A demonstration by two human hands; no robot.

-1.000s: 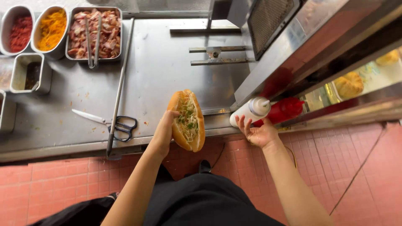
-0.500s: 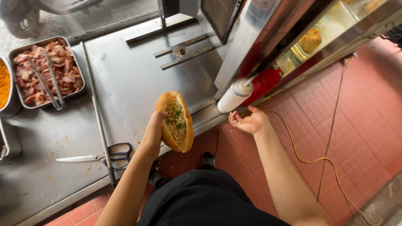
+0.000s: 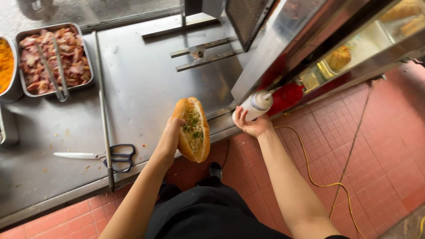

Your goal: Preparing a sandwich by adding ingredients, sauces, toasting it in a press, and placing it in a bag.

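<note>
The steel counter (image 3: 146,84) spreads out below me, with red tiled floor (image 3: 380,146) along its near edge and to my right. Over the counter's front edge I hold a split sandwich roll (image 3: 193,129) in my left hand (image 3: 170,137); my fingers (image 3: 177,121) wrap the roll's left side from underneath and are closed snugly on the crust, with the open top of shredded filling and green herbs facing up. My right hand (image 3: 251,126) is just to the right of the roll, apart from it, and its fingers (image 3: 240,116) curl around the base of a white squeeze bottle (image 3: 254,106), gripping it with the nozzle tilted up and away toward the glass display case (image 3: 354,53). A red squeeze bottle (image 3: 287,95) lies right behind the white one, against the case's base.

To the far left, a metal tray of sliced meat (image 3: 53,59) sits on the counter with tongs (image 3: 55,71) resting in it, and an orange-filled tub (image 3: 6,66) is beside that at the edge of view. A long steel rod (image 3: 102,106) runs from back to front across the counter, between the tray and the roll. Scissors (image 3: 99,156) with dark handles lie near the front edge, left of my left forearm, crossing that rod. A yellow cord (image 3: 310,172) trails over the floor by my right arm.
</note>
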